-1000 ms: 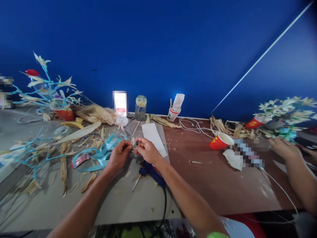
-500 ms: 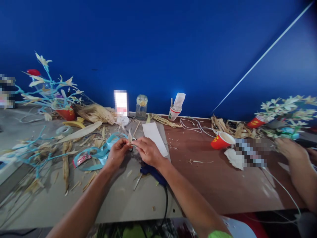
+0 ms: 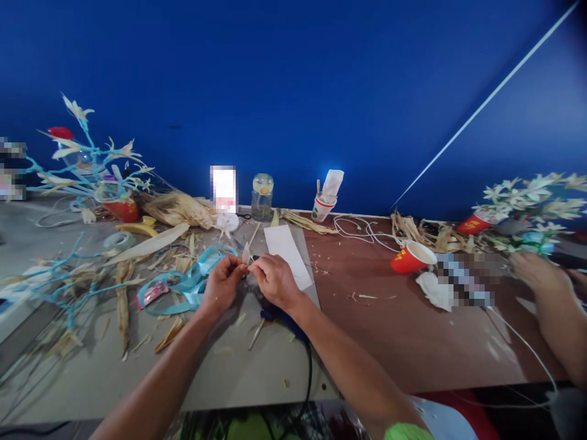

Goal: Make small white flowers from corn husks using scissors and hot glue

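Near the middle of the table my left hand (image 3: 224, 282) is closed, its thumb and fingertips pinching a small pale husk flower (image 3: 246, 253). Its pointed tip stands up above the fingers. My right hand (image 3: 277, 280) meets it from the other side, closed in a pinch at the flower's base; the fingertips hide the exact grip. Under my right wrist lies a dark blue glue gun (image 3: 287, 321) with a black cord. Light blue ribbon (image 3: 195, 284) is looped on the table left of my left hand. Beyond my right hand rests a white card (image 3: 287, 250).
A red paper cup (image 3: 121, 208) holds blue branches with husk flowers at left. Dried husks (image 3: 178, 208), a glass jar (image 3: 262, 198) and a white cup (image 3: 323, 208) line the wall. Right of me are a tilted red cup (image 3: 413, 258) and another person's hand (image 3: 536, 275).
Both hands have shifted slightly; the right fingers have curled in closer at the flower's base. The flower has moved a little to the right.
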`<state>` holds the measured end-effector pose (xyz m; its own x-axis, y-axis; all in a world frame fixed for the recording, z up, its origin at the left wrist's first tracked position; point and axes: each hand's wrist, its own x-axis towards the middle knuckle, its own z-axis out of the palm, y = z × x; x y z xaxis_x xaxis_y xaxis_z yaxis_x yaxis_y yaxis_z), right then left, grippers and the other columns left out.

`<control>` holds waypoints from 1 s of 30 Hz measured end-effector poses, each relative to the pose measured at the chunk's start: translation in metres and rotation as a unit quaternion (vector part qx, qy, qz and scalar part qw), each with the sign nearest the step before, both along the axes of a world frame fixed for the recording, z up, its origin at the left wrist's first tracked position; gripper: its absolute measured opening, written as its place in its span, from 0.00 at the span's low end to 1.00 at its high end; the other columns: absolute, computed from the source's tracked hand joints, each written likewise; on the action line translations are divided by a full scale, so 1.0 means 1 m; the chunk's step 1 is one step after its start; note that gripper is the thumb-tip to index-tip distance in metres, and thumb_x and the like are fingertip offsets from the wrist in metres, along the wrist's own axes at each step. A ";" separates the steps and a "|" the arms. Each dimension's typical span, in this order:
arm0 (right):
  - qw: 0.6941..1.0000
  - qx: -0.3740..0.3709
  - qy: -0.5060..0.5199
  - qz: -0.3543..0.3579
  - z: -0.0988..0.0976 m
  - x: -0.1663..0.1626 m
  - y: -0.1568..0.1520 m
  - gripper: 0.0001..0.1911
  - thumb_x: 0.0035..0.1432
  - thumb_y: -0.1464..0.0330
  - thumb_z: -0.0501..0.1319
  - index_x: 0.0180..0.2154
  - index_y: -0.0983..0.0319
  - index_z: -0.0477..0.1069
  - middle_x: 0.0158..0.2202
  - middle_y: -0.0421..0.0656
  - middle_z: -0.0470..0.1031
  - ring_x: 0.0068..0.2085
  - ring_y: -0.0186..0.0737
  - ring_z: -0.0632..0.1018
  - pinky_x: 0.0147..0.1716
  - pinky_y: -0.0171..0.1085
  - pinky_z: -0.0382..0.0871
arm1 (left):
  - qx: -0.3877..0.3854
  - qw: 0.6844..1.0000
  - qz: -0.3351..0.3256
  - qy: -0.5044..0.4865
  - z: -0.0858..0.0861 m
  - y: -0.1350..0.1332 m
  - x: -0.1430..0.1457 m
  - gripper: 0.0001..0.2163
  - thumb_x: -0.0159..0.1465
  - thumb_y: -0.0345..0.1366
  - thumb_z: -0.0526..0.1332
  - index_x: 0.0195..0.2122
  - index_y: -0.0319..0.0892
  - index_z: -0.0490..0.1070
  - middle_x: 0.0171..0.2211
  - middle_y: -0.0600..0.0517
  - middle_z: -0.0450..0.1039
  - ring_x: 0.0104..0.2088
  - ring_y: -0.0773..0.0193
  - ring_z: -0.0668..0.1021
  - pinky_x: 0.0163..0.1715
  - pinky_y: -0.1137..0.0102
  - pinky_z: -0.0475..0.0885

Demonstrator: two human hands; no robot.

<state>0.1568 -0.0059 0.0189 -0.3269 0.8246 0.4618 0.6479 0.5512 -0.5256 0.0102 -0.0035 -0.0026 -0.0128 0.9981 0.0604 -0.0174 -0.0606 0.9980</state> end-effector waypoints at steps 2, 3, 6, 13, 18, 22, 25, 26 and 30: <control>0.999 -0.036 0.029 -0.018 0.000 -0.002 0.000 0.15 0.61 0.66 0.51 0.25 0.61 0.67 0.25 0.41 0.69 0.29 0.35 0.68 0.32 0.33 0.59 | 0.015 1.000 0.009 0.023 -0.001 0.000 0.000 0.08 0.53 0.39 0.63 0.27 0.40 0.68 0.22 0.55 0.67 0.24 0.68 0.67 0.24 0.73 0.62; 0.997 -0.061 0.048 -0.029 0.000 -0.003 0.000 0.15 0.61 0.65 0.51 0.23 0.61 0.66 0.24 0.41 0.68 0.28 0.34 0.68 0.31 0.32 0.58 | 0.022 0.999 0.014 0.033 -0.001 -0.001 0.000 0.08 0.53 0.39 0.62 0.27 0.40 0.68 0.23 0.55 0.68 0.25 0.67 0.68 0.25 0.73 0.62; 0.981 -0.148 0.116 -0.057 -0.003 -0.006 0.001 0.18 0.61 0.62 0.51 0.21 0.61 0.65 0.20 0.39 0.67 0.24 0.32 0.67 0.27 0.31 0.58 | 0.047 0.996 0.029 0.076 0.002 -0.003 0.002 0.06 0.54 0.38 0.61 0.27 0.41 0.68 0.23 0.54 0.69 0.25 0.66 0.68 0.27 0.71 0.63; 0.903 -0.304 0.298 -0.061 -0.007 -0.013 0.001 0.20 0.57 0.57 0.53 0.20 0.62 0.65 0.15 0.36 0.64 0.18 0.29 0.65 0.20 0.30 0.56 | 0.097 0.984 0.063 0.132 0.006 -0.007 0.002 0.04 0.56 0.36 0.59 0.27 0.42 0.69 0.23 0.55 0.69 0.25 0.66 0.69 0.27 0.71 0.63; 0.766 -0.453 0.455 -0.034 0.000 -0.022 -0.003 0.21 0.56 0.56 0.55 0.18 0.63 0.62 0.11 0.34 0.60 0.14 0.26 0.59 0.16 0.28 0.49 | 0.076 0.992 0.069 0.071 0.004 -0.007 0.003 0.04 0.55 0.36 0.60 0.29 0.41 0.69 0.25 0.53 0.70 0.27 0.65 0.71 0.29 0.70 0.66; 0.659 -0.543 0.521 0.002 0.005 -0.026 -0.006 0.22 0.59 0.58 0.52 0.18 0.62 0.58 0.10 0.33 0.57 0.13 0.25 0.55 0.15 0.27 0.45 | 0.066 0.995 0.068 0.042 0.005 -0.009 0.005 0.05 0.55 0.37 0.61 0.30 0.42 0.69 0.26 0.53 0.70 0.28 0.65 0.72 0.31 0.70 0.67; 0.608 -0.571 0.552 0.023 0.006 -0.027 -0.008 0.22 0.61 0.57 0.51 0.18 0.62 0.56 0.10 0.32 0.55 0.12 0.25 0.52 0.15 0.27 0.44 | 0.069 0.994 0.074 0.049 0.004 -0.010 0.007 0.06 0.55 0.37 0.61 0.30 0.41 0.69 0.26 0.53 0.70 0.28 0.65 0.72 0.31 0.70 0.67; 0.597 -0.576 0.557 0.027 0.006 -0.027 -0.008 0.23 0.61 0.57 0.51 0.18 0.62 0.56 0.10 0.31 0.54 0.12 0.25 0.52 0.15 0.28 0.44 | 0.071 0.993 0.078 0.057 0.004 -0.010 0.007 0.06 0.55 0.37 0.61 0.30 0.41 0.69 0.26 0.53 0.70 0.28 0.65 0.72 0.31 0.70 0.67; 0.571 -0.596 0.564 0.028 0.005 -0.028 -0.008 0.25 0.61 0.55 0.51 0.17 0.61 0.54 0.08 0.32 0.54 0.11 0.25 0.51 0.15 0.28 0.43 | 0.085 0.987 0.095 0.097 0.003 -0.011 0.009 0.05 0.56 0.37 0.60 0.30 0.41 0.69 0.26 0.53 0.70 0.28 0.66 0.72 0.30 0.71 0.67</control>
<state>0.1285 -0.0136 0.0236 -0.4164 0.7759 -0.4739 -0.4737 -0.6301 -0.6154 0.0195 -0.0148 0.0009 -0.1705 0.9540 0.2467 0.2011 -0.2114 0.9565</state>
